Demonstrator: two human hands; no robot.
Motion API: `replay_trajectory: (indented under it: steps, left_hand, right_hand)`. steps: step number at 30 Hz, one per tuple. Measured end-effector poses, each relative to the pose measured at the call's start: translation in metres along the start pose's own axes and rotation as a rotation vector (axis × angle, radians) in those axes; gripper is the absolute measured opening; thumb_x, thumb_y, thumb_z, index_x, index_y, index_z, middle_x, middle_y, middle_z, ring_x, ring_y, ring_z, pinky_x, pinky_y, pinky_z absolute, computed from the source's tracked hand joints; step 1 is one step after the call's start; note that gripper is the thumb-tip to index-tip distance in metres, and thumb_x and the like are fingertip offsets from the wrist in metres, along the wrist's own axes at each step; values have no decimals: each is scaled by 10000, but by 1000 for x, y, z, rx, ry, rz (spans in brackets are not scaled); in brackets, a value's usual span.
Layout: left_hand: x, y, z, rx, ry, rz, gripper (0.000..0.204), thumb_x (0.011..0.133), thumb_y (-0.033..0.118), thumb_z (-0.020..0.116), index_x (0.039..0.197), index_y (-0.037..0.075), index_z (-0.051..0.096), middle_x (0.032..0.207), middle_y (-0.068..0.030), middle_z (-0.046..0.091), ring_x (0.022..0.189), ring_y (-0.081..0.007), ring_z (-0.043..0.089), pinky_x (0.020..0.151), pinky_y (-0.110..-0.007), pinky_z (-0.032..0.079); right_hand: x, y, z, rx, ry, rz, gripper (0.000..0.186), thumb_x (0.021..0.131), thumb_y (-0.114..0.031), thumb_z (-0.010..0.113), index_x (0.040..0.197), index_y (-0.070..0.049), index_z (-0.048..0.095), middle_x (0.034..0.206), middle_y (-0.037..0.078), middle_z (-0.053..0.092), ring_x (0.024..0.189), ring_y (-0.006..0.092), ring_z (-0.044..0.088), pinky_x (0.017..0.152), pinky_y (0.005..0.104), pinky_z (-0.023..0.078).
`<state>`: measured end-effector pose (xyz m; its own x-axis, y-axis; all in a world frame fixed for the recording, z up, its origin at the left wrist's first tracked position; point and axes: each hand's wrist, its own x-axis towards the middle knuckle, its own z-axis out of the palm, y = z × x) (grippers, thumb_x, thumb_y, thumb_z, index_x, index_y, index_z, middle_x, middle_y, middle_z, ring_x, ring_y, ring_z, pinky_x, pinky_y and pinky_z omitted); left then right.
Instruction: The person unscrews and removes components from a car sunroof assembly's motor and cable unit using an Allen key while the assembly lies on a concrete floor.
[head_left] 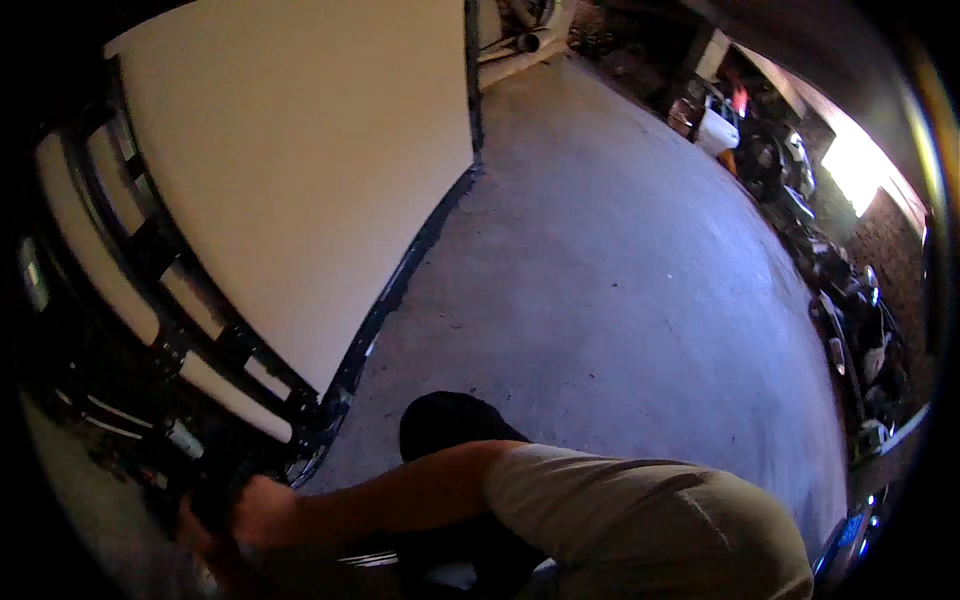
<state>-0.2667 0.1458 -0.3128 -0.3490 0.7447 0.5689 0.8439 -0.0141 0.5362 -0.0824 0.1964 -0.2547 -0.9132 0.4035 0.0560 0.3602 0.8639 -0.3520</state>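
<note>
Head view shows the right hand (265, 512) low on the left, fingers lost in blur and shadow, so I cannot tell how far open its grip is or what, if anything, it holds. Beside it, a smeared patch of skin is probably the left hand (203, 545); its grip cannot be read either. Both are beside the near end of the slotted black frame (150, 245), though contact is hidden. A small silvery fitting (184, 438) sits just above them.

The likeliest trouble, I judge, is a slip or a scraped knuckle, caused by working in such deep shadow among hard edges. A small part let go there could be lost in the dark. The frame runs along the left edge of the large cream panel (300, 180), whose near corner points down toward the right hand; an uneven push there might shift or scuff it, if it is loose.

Along the panel's right edge, a dark border strip (405, 272) meets the grey floor (610, 300). The right forearm reaches across from a beige sleeve (640, 505), past a dark rounded shape (447, 418), perhaps a shoe; that long reach could weaken control. Farther out, a white container (716, 131) stands amid clutter along the floor's right edge.
</note>
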Motion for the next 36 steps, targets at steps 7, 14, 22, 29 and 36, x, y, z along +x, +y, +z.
replay_trajectory:
  steps: [7, 14, 22, 29, 36]
  left_hand:
    - [2, -6, -8, 96, -105, 21, 394, 836, 316, 679, 1090, 16, 648, 1052, -188, 670, 974, -312, 640, 872, -388, 507]
    - [6, 3, -28, 247, -145, -94, 475, 884, 423, 579, 1159, 37, 621, 1103, -190, 654, 1006, -326, 632, 906, -407, 491]
    - [4, -16, -4, -82, -57, -189, 358, 882, 282, 630, 1107, 4, 636, 1081, -163, 669, 947, -278, 655, 876, -373, 515]
    - [-2, -36, 16, -675, -32, -628, 303, 903, 213, 600, 1106, -11, 626, 1100, -154, 665, 922, -255, 665, 855, -370, 531]
    - [2, -10, 3, -44, -18, -56, 266, 918, 218, 582, 1035, -12, 648, 1032, -150, 681, 898, -243, 671, 822, -361, 532]
  right_hand:
    - [-9, 1, -6, 615, 88, 379, 153, 801, -227, 596, 826, -157, 730, 829, 95, 696, 709, 279, 671, 640, 413, 532]
    - [33, 17, 60, 1122, 272, 206, 129, 789, -207, 603, 828, -155, 714, 807, 112, 667, 765, 304, 662, 687, 440, 520]
    - [0, -8, -8, 559, 341, 272, 244, 825, -284, 633, 929, -63, 640, 817, 120, 636, 746, 290, 620, 692, 402, 501]
    - [-3, 0, 0, 2115, -172, 602, 389, 848, -440, 645, 858, -51, 629, 753, 47, 589, 671, 194, 585, 567, 412, 462]
    - [8, -5, 15, 938, 316, 412, 252, 727, -257, 685, 883, -63, 650, 844, 133, 643, 734, 312, 632, 674, 457, 509]
